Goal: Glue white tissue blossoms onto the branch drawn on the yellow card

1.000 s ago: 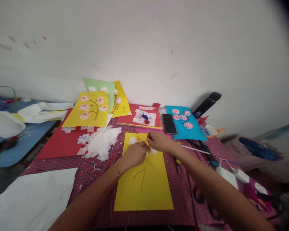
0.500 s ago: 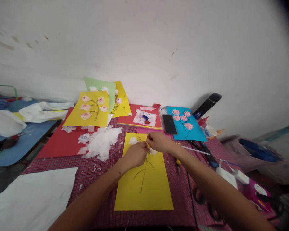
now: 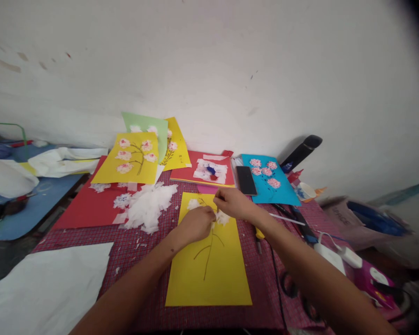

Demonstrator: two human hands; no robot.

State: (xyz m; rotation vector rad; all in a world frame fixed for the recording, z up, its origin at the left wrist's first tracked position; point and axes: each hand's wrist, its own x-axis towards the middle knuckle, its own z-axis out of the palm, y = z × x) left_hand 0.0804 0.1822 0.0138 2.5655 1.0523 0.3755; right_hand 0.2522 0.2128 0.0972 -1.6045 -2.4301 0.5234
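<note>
A yellow sheet (image 3: 209, 284) with a drawn brown branch lies in front of me. One white tissue paper flower (image 3: 193, 204) is on its upper left, another (image 3: 223, 217) on its upper right. Over the upper part of the sheet, my left hand (image 3: 198, 223) is closed, with a small bit of white tissue paper (image 3: 215, 216) at its fingertips. Close by on the right, my right hand (image 3: 232, 203) is pinched above the right-hand flower; whatever its fingers hold is hidden.
A heap of torn white tissue (image 3: 150, 207) lies left, beside a red sheet (image 3: 87, 204). Finished flower pictures (image 3: 125, 163) stand behind it. A phone (image 3: 246, 180) and blue picture (image 3: 282, 186) lie at the back right. A black cable (image 3: 277, 288) and white adapter (image 3: 328, 258) are at right.
My right hand has shifted slightly right and up, away from my left hand, and more of the right-hand white flower shows. My left hand has barely moved.
</note>
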